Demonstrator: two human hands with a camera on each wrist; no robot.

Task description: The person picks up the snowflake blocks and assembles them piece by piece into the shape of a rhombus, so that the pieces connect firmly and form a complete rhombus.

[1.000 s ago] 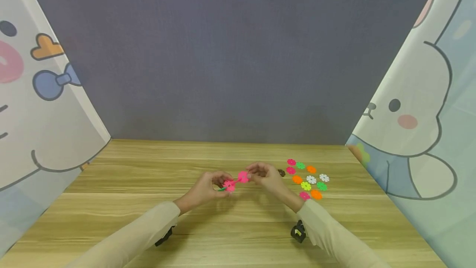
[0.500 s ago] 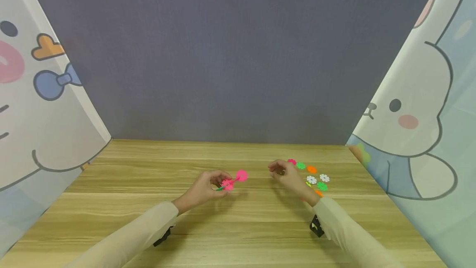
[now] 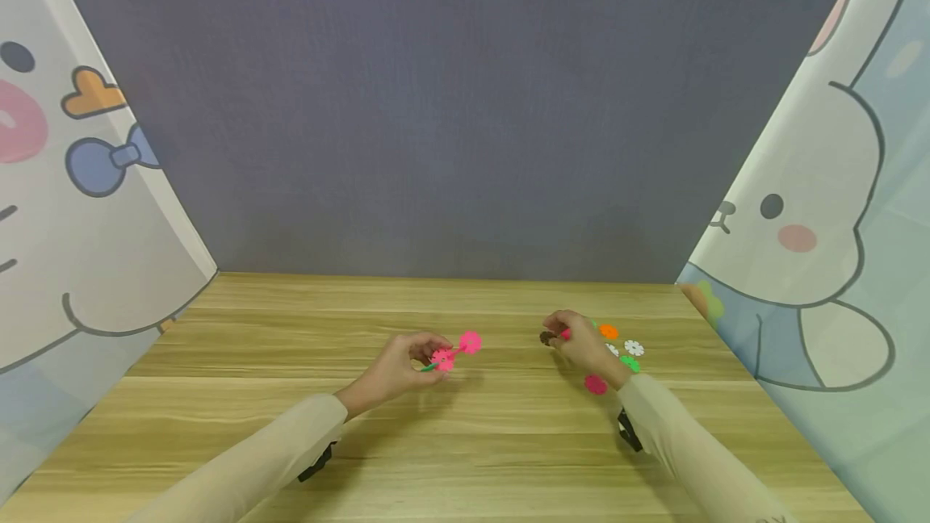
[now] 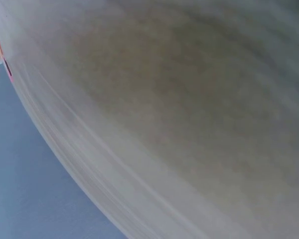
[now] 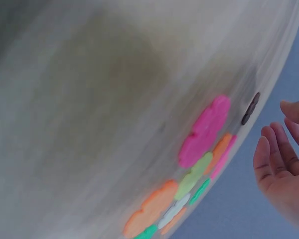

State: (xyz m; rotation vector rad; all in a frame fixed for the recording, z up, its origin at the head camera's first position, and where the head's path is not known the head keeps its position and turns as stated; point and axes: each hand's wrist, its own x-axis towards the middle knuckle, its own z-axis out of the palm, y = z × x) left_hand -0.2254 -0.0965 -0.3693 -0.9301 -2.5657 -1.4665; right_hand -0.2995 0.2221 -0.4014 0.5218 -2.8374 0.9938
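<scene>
My left hand (image 3: 400, 363) pinches a small chain of interlocking plastic discs with notched edges. A pink disc (image 3: 470, 342) stands at its far end, another pink disc (image 3: 442, 359) sits by the fingertips, and a green disc (image 3: 430, 367) shows edge-on. Over the loose discs at the right is my right hand (image 3: 579, 340), fingers bent and thumb apart, with nothing visible between them in the right wrist view. Closest to its fingertips are a brown disc (image 3: 546, 338) and a pink disc (image 3: 566, 334), which the hand partly covers.
More loose discs lie right of the hand: an orange disc (image 3: 609, 332), a white disc (image 3: 634, 348), a green disc (image 3: 630, 364) and a pink disc (image 3: 596, 384). The wooden table (image 3: 291, 321) ends at a grey panel (image 3: 450, 144).
My right hand has let go of the chain's far pink disc and moved right to the loose discs. The left hand keeps the chain, shifted slightly left.
</scene>
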